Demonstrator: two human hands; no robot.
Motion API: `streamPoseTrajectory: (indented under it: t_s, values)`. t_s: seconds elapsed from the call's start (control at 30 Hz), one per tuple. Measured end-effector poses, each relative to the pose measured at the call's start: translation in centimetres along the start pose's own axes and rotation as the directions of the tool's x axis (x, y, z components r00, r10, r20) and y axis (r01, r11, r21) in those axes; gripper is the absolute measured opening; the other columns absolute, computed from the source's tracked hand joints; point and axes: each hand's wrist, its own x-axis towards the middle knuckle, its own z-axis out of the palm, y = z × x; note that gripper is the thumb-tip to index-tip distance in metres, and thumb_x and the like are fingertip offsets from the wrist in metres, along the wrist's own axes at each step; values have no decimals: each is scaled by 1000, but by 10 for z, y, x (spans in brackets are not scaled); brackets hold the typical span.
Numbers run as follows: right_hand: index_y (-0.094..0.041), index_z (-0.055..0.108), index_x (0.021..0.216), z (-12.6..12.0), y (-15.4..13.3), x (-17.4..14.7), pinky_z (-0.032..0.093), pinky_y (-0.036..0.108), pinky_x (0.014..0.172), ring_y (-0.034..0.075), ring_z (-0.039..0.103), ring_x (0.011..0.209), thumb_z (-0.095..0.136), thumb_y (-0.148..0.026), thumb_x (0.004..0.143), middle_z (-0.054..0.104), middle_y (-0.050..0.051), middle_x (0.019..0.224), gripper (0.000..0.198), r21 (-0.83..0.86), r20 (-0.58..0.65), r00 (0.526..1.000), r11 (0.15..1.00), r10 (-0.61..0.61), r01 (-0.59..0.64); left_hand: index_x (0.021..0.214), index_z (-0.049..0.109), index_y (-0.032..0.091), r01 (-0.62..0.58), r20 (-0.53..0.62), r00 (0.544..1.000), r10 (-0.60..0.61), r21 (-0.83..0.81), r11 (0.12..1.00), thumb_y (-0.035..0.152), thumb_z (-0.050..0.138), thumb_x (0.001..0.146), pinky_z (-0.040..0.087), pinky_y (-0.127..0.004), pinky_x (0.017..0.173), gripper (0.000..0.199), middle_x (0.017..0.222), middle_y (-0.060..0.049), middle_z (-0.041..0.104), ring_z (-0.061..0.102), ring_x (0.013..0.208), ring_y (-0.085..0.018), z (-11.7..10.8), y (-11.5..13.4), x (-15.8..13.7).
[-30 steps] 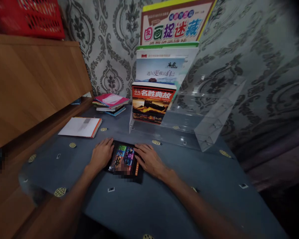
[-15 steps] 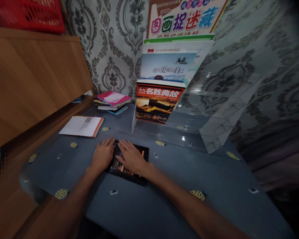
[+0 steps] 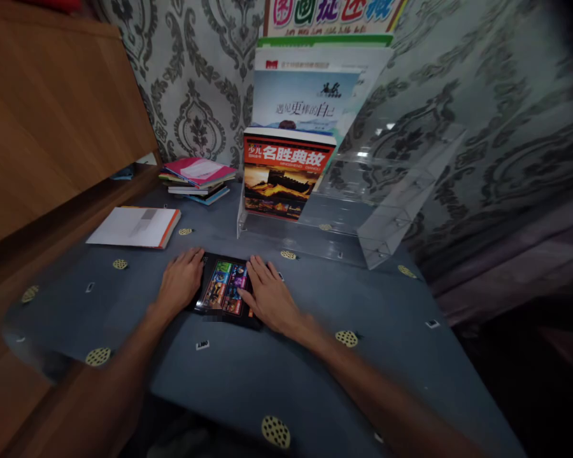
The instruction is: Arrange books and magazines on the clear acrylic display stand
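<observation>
A dark book [image 3: 222, 289] with rows of small colourful pictures on its cover lies flat on the blue tablecloth, slightly turned. My left hand [image 3: 181, 277] rests along the book's left edge, fingers stretched forward and close together; its thumb is hidden. On the opposite side, my right hand [image 3: 270, 296] lies flat with fingers spread over the right part of the cover, covering that edge. The thumb of this hand points in across the pictures. Neither hand is wrapped round the book.
Behind the book stands a clear acrylic rack [image 3: 382, 235] holding upright books, a red-topped one [image 3: 286, 181] in front. A white book [image 3: 131, 227] with an orange spine lies left. A stack of booklets [image 3: 198, 175] sits further back. A wooden cabinet [image 3: 62, 108] borders the left.
My right hand has slid from the middle of the cover to its right side, uncovering the colourful pictures. My left hand stays at the left edge. The view has shifted.
</observation>
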Motion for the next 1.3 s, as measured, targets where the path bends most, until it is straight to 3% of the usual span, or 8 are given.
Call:
streamPoseTrajectory:
  t_s: [0.37,0.5,0.63,0.73,0.97,1.1,1.3]
  values:
    - [0,39,151,-12,-3,-23,27,58,121,33,29,150,30,-51,104,35,23,158,70,-32,39,999,999,37,-35,135,59,11,-28,-41,999,29,21,999,22,33,101,49,-50,101,44,139,-16,62,61,123,-32,4,-3,0]
    - [-1,41,149,-11,-2,-23,26,59,121,34,30,150,34,-51,103,36,24,158,69,-24,19,999,999,32,-32,133,60,11,-102,-43,993,105,77,992,19,35,100,41,-60,108,42,142,-18,59,56,132,-34,3,17,-10]
    - [0,41,149,-9,-1,-23,27,60,120,34,30,150,33,-49,103,36,24,158,68,-36,13,1000,999,25,-24,138,56,12,-265,-11,964,265,27,964,22,36,102,44,-51,110,43,147,-16,56,53,136,-28,5,46,-31]
    - [0,41,149,-7,-1,-24,27,60,120,34,28,151,32,-49,104,34,24,159,68,-42,0,1000,999,14,-14,141,53,15,-298,-6,955,298,-16,955,26,34,104,43,-48,112,44,150,-13,53,50,138,-26,7,51,-40]
    - [-5,36,153,-6,5,-26,22,61,121,35,23,152,37,-62,99,29,24,161,79,-13,31,999,1000,-20,21,143,53,18,-268,10,963,270,-111,957,35,28,106,40,-50,114,48,152,-12,50,45,142,-26,5,7,-39]
    - [-14,33,156,-9,14,-28,17,65,120,39,13,154,45,-77,88,21,22,165,93,34,106,990,995,-93,90,145,51,20,-285,22,956,293,-171,943,43,28,105,38,-51,116,51,154,-12,48,43,144,-26,7,-17,-39]
    - [-19,27,159,-12,22,-29,12,70,118,44,3,153,60,-85,72,12,22,166,114,99,171,964,977,-205,191,150,42,23,-414,52,899,434,-220,883,69,45,93,31,-55,119,74,160,-14,38,34,148,-32,4,-34,-44]
